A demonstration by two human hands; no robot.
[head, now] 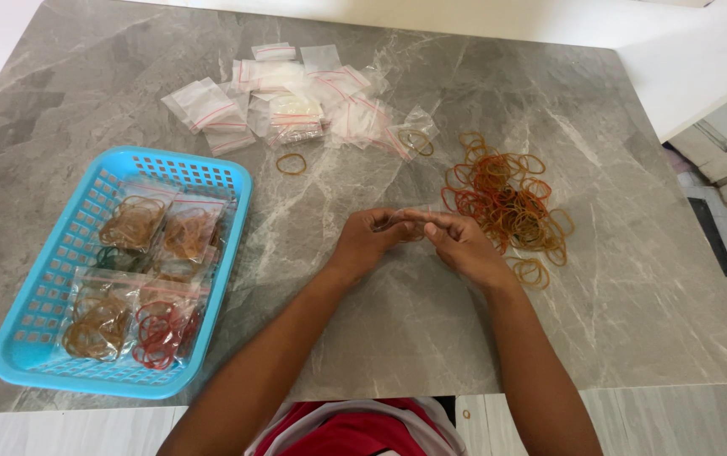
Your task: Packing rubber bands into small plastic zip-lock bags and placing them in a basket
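Small clear bag pinched between both hands, loose rubber bands just right, blue basket left

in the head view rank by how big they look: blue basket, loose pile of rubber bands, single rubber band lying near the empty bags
1. blue basket, clearly largest, though it sits nearer the camera.
2. loose pile of rubber bands, beside the right hand.
3. single rubber band, by far the smallest.

Polished grey marble-look table with a smooth, faintly glossy finish. Perforated blue plastic basket; clear glossy plastic bags; matt rubber bands.
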